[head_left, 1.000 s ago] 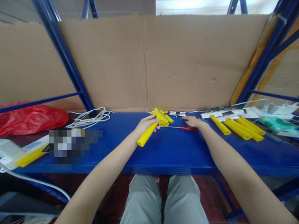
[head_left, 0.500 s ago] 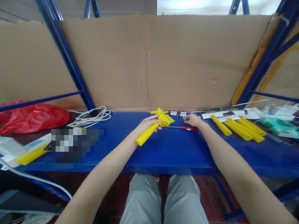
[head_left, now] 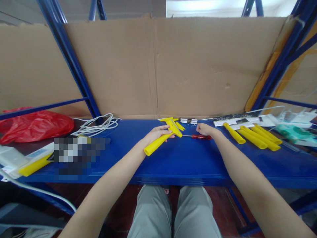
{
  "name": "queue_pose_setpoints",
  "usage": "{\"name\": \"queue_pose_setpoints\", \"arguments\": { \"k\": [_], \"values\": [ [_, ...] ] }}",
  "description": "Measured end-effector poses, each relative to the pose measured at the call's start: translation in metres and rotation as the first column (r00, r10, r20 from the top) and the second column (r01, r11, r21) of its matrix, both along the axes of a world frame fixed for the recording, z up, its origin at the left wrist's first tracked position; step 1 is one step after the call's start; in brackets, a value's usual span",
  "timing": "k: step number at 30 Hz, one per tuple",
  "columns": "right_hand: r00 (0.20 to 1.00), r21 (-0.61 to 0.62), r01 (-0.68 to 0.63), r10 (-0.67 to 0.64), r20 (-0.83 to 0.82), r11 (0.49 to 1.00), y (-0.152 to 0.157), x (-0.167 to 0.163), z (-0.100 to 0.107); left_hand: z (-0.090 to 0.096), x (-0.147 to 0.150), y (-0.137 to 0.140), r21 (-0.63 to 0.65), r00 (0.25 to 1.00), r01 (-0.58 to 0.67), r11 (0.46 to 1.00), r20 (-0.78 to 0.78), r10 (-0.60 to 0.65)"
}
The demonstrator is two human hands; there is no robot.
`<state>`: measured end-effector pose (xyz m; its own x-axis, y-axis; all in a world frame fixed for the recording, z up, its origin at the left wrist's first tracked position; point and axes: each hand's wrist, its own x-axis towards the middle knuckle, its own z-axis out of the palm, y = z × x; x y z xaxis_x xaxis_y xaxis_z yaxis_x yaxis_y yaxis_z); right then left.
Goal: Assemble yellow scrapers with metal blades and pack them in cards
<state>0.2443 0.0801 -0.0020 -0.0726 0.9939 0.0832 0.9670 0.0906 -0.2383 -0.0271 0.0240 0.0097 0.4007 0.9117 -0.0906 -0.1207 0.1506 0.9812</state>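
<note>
My left hand (head_left: 159, 132) is closed around a yellow scraper (head_left: 158, 144), its wide head pointing away from me and its hollow handle end towards me. My right hand (head_left: 203, 129) has its fingers drawn together just behind a red-handled screwdriver (head_left: 198, 136); whatever they pinch is hidden or too small to see. The screwdriver lies on the blue shelf, its shaft running left towards the scraper head. Small screws (head_left: 190, 125) lie in front of a stack of small black-and-white packs (head_left: 188, 121). More yellow scraper parts (head_left: 180, 126) lie behind the held head.
Several yellow handles (head_left: 255, 138) lie to the right beside black-and-white cards (head_left: 236, 119) and a green-white packet (head_left: 293, 133). On the left are a coiled white cable (head_left: 106, 124), a red plastic bag (head_left: 37, 125) and a blurred-out patch. Cardboard (head_left: 156, 66) walls the back.
The scraper has turned in my left hand, so its head now shows its broad face. My right hand has drawn slightly right from the screws, its fingers curled tighter.
</note>
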Motion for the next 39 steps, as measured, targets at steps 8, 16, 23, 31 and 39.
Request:
{"name": "queue_pose_setpoints", "arguments": {
  "k": [8, 16, 23, 31, 39],
  "values": [
    [0.887, 0.146, 0.038, 0.034, -0.461, 0.989, 0.008, -0.006, 0.0, -0.004, 0.0, -0.001, 0.06, 0.999, 0.018, 0.998, -0.031, -0.016],
    [0.483, 0.251, -0.249, 0.344, -0.805, 0.936, -0.007, -0.057, 0.012, -0.004, 0.0, -0.001, 0.065, 1.0, 0.027, 0.998, -0.015, -0.026],
    [0.387, 0.26, -0.371, 0.404, -0.829, 0.891, -0.018, -0.082, 0.005, -0.005, 0.001, -0.001, 0.068, 0.998, 0.067, 0.995, -0.014, -0.066],
    [0.42, 0.249, -0.38, 0.406, -0.812, 0.891, -0.021, -0.088, 0.003, -0.001, 0.003, -0.005, 0.065, 0.992, 0.1, 0.993, -0.082, -0.095],
    [0.344, 0.214, -0.312, 0.32, -0.883, 0.926, -0.026, -0.093, 0.005, -0.002, 0.002, -0.004, 0.104, 0.993, 0.119, 0.987, -0.018, -0.118]
  ]
}}
